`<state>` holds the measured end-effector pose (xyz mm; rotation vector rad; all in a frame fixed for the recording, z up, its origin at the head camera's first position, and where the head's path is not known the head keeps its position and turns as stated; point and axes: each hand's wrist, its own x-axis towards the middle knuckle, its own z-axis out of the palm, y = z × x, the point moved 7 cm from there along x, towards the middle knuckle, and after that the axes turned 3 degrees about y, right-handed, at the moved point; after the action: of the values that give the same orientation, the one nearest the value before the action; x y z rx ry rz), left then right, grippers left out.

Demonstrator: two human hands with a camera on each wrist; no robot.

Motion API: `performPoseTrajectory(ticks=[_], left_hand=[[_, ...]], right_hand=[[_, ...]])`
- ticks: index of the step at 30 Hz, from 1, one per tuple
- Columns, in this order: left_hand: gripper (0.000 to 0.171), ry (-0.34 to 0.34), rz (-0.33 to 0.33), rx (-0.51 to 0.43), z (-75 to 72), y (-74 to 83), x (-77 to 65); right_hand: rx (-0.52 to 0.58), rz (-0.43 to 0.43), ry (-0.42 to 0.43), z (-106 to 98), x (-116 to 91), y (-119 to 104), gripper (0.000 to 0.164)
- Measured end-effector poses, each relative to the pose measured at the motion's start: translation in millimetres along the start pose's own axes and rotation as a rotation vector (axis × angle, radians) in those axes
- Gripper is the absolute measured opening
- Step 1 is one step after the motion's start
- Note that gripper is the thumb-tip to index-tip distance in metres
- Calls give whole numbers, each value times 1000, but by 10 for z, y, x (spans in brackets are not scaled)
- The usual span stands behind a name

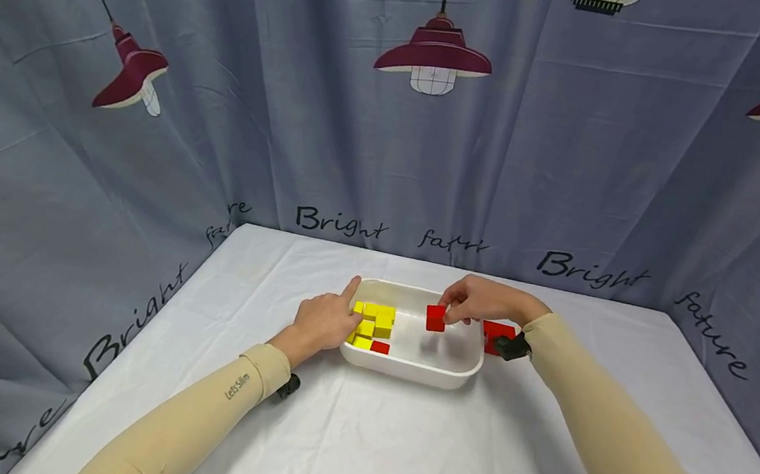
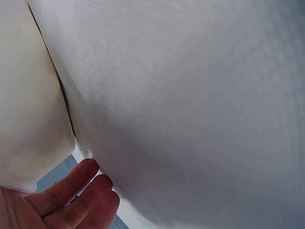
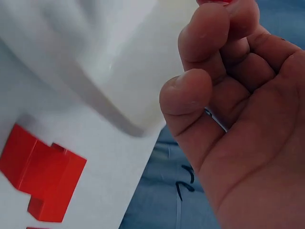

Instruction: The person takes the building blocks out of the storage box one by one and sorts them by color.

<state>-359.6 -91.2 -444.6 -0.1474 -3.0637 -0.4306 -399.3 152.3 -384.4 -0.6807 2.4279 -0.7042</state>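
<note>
A white rectangular tub [image 1: 436, 376] stands on the table. Inside it, several yellow blocks [image 1: 383, 325] fill the left end, and one red block [image 1: 380, 347] lies by the near wall. My left hand [image 1: 323, 321] holds the tub's left edge, one finger stretched along the rim; in the left wrist view three fingers [image 2: 78, 187] show outside the tub wall [image 2: 35, 105]. Over the tub's right half, my right hand [image 1: 480, 300] pinches a red cube [image 1: 436, 318] between thumb and fingers. Only a sliver of that cube [image 3: 214, 1] shows in the right wrist view.
More red blocks [image 1: 497, 336] sit together on the table just right of the tub, partly hidden by the right wrist in the head view; the right wrist view shows these red blocks [image 3: 45, 174] plainly. A white cloth [image 1: 350, 451] covers the table. A grey printed curtain [image 1: 420, 162] hangs behind.
</note>
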Motion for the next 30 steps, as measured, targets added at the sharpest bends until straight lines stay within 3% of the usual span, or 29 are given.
performPoseTrajectory(ticks=[13, 30], left_hand=[[73, -7, -2, -1, -13, 3, -6], [72, -12, -4, -3, -21, -1, -15]], right_hand=[[27, 23, 116, -204, -324, 187, 27], [18, 71, 223, -348, -645, 515, 41]])
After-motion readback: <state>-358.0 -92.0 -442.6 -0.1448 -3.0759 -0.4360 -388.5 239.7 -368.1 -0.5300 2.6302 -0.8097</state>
